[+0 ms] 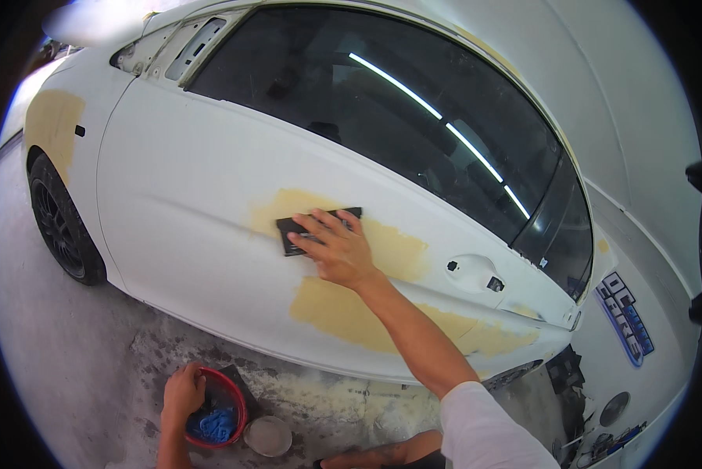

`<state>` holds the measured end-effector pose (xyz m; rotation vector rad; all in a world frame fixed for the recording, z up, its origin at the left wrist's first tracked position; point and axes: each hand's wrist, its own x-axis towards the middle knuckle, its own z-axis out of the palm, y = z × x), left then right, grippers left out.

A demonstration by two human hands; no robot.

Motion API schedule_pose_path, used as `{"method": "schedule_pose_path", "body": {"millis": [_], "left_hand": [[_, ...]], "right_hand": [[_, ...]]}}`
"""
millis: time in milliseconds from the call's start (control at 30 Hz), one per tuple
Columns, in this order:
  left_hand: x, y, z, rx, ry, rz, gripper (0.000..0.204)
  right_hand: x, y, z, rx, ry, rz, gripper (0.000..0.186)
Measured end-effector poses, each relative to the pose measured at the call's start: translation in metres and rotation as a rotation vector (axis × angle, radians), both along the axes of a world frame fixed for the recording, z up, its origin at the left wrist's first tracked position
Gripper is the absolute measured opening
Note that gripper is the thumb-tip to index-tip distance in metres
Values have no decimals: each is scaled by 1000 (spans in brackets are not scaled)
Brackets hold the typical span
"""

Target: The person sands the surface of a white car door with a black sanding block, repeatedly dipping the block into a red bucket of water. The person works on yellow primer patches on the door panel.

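Note:
My right hand (342, 248) presses a black sanding block (290, 241) flat against the white car door (179, 180), fingers spread over its top. The block lies on a patch of tan body filler (394, 248) beside the body line. A second tan patch (339, 309) lies lower on the door, partly behind my right forearm. Down at the left, my left hand (183, 393) is closed over the rim of a red bucket (240, 400) on the floor. A blue cloth (218, 426) sits inside the bucket.
A round grey container (268, 436) stands beside the bucket. The dark window (382, 102) and an uncovered handle recess (476, 272) are above and right of my right hand. A front wheel (58, 223) is at the left. Pale dust and wet spots mark the floor (351, 414).

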<state>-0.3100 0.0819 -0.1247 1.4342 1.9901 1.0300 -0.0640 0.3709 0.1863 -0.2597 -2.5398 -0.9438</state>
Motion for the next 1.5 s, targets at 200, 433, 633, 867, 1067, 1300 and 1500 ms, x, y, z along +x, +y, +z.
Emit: {"method": "schedule_pose_path", "body": {"millis": [200, 433, 633, 867, 1067, 1300, 1500], "left_hand": [[17, 3, -7, -39, 21, -193, 39], [24, 8, -18, -58, 75, -86, 38], [39, 17, -22, -130, 41, -293, 40], [23, 12, -24, -110, 146, -146, 40], [35, 25, -18, -183, 104, -257, 42], [30, 14, -26, -193, 145, -241, 44], [33, 20, -32, -281, 116, -303, 45]], "right_hand": [[104, 12, 27, 166, -143, 25, 44], [7, 7, 11, 13, -140, 92, 46], [77, 2, 45, 220, -197, 126, 42], [-13, 19, 23, 149, -186, 128, 49], [101, 47, 18, 255, -207, 65, 43], [-13, 9, 21, 138, -127, 78, 47], [58, 13, 21, 296, -94, 139, 28]]}}
